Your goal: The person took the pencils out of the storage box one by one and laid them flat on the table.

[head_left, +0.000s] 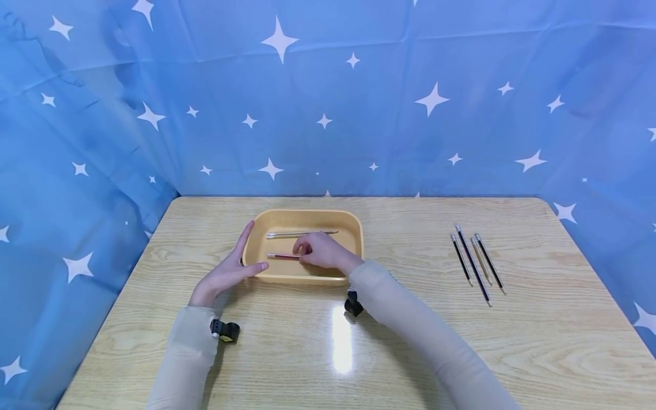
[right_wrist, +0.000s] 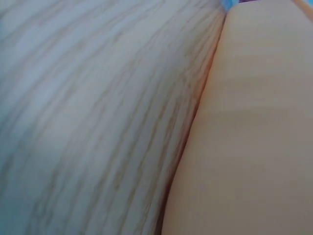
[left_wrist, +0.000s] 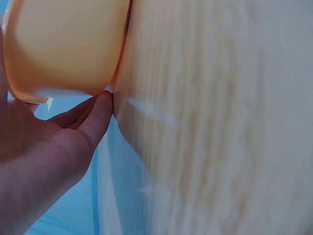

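A tan plastic tray [head_left: 353, 228] sits near the back of the table. My left hand [head_left: 228, 275] steadies its left end, with fingers spread along the side and the thumb over the front rim. In the left wrist view, this hand [left_wrist: 58, 142] touches the tray's outer wall [left_wrist: 73, 44]. Inside the tray, my right hand [head_left: 325, 250] pinches a red pencil [head_left: 283, 256] that lies lengthwise; its right part is hidden by the fingers. Behind it lie pale pencils [head_left: 284, 234]. The right wrist view shows only the tray's outside [right_wrist: 259, 122] close up, not the hand.
Several pencils lie loose on the wooden table [head_left: 410, 239] at the right, among them a long dark pencil [head_left: 474, 266] and a shorter tan pencil [head_left: 480, 259]. A blue cloth with white stars [head_left: 328, 85] hangs behind the table and at its sides.
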`<action>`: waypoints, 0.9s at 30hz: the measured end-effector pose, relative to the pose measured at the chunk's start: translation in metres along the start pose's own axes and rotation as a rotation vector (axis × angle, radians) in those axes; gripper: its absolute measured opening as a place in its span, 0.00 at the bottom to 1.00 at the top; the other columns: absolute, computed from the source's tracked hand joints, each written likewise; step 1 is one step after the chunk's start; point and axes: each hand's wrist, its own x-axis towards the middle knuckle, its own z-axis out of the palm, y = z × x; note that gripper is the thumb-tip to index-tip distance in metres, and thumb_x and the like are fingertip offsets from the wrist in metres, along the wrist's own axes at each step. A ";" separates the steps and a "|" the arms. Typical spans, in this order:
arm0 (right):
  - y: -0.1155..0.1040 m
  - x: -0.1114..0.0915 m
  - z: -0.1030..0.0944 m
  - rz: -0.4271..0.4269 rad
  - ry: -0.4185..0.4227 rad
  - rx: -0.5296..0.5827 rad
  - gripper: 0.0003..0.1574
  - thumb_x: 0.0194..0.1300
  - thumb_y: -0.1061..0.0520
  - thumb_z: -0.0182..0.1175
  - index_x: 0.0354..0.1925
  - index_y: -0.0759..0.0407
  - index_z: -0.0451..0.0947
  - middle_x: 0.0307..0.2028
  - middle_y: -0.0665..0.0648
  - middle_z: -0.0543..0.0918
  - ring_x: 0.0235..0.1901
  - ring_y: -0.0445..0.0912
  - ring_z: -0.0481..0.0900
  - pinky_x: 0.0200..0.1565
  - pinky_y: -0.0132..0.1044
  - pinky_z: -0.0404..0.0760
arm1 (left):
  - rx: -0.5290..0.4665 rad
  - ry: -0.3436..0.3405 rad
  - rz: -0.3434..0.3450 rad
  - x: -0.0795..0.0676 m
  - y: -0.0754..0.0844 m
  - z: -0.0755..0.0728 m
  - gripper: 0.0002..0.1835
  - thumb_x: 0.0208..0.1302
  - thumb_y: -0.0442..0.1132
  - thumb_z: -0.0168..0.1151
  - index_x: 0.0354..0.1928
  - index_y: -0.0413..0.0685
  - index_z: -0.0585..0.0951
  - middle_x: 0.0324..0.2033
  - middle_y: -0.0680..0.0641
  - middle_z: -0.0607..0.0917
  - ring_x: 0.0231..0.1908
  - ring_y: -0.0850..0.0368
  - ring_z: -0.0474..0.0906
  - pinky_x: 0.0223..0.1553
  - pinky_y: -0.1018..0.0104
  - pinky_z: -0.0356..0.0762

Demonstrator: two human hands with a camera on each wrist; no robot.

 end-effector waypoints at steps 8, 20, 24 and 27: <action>0.000 -0.002 -0.001 0.018 0.030 0.189 0.07 0.63 0.65 0.64 0.40 0.63 0.84 0.26 0.50 0.81 0.24 0.39 0.73 0.31 0.30 0.72 | -0.016 -0.007 0.036 0.001 -0.003 0.000 0.54 0.64 0.43 0.65 0.75 0.76 0.34 0.74 0.49 0.32 0.62 0.38 0.54 0.56 0.46 0.58; -0.003 -0.005 -0.007 0.037 0.119 0.346 0.10 0.60 0.66 0.63 0.43 0.63 0.83 0.31 0.53 0.80 0.29 0.43 0.75 0.32 0.32 0.75 | -0.057 -0.007 0.034 0.001 -0.004 0.001 0.55 0.64 0.43 0.66 0.75 0.75 0.34 0.75 0.45 0.34 0.70 0.39 0.44 0.66 0.40 0.43; -0.007 -0.006 -0.011 0.040 0.165 0.383 0.10 0.60 0.66 0.62 0.42 0.62 0.83 0.31 0.53 0.80 0.29 0.44 0.75 0.31 0.31 0.73 | -0.042 -0.007 0.031 0.001 -0.004 0.000 0.55 0.64 0.43 0.66 0.75 0.76 0.34 0.75 0.45 0.33 0.71 0.38 0.40 0.65 0.38 0.42; -0.012 -0.006 -0.014 0.031 0.181 0.389 0.09 0.61 0.67 0.62 0.41 0.63 0.83 0.31 0.53 0.80 0.29 0.44 0.76 0.31 0.31 0.73 | -0.035 -0.006 0.030 0.001 -0.004 0.000 0.55 0.64 0.44 0.66 0.75 0.76 0.34 0.75 0.45 0.33 0.71 0.38 0.40 0.65 0.38 0.41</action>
